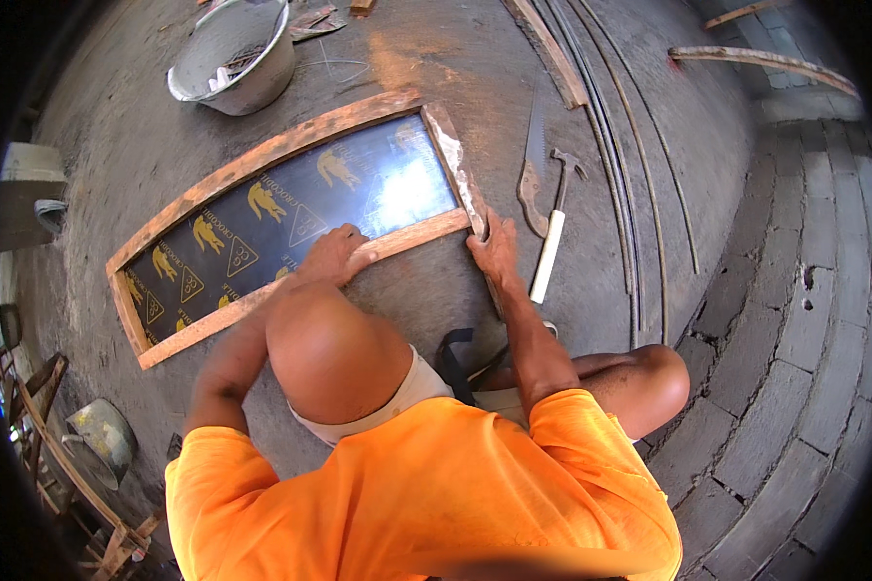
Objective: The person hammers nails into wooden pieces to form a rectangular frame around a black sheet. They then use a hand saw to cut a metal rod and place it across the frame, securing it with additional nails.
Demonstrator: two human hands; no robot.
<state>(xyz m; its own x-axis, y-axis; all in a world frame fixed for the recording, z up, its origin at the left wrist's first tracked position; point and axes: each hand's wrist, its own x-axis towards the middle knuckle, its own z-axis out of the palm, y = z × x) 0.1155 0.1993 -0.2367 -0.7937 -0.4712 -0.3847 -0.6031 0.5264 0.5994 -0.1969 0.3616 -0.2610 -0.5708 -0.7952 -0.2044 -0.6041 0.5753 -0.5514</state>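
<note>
In front of me on the floor lies a shallow panel: a glossy black sheet (pixel 286 218) with yellow printing, edged by a wooden frame (pixel 252 153). My left hand (pixel 334 254) holds the frame's near rail, its fingers over the wood and its thumb along the near side. At the near right corner, my right hand (pixel 495 248) grips the end of the wooden strip (pixel 452 153) that forms the frame's right side. A hammer (pixel 550 254) with a white handle rests just right of that hand. Beside it is a handsaw (pixel 534 165) with a wooden handle.
A grey bucket (pixel 252 73) with things inside stands beyond the panel. Several long metal bars (pixel 622 174) and a timber length (pixel 550 53) lie to the right, before a grey block wall (pixel 780 320). A paint-stained bucket (pixel 102 441) lies at left, near some wooden framework (pixel 63 484).
</note>
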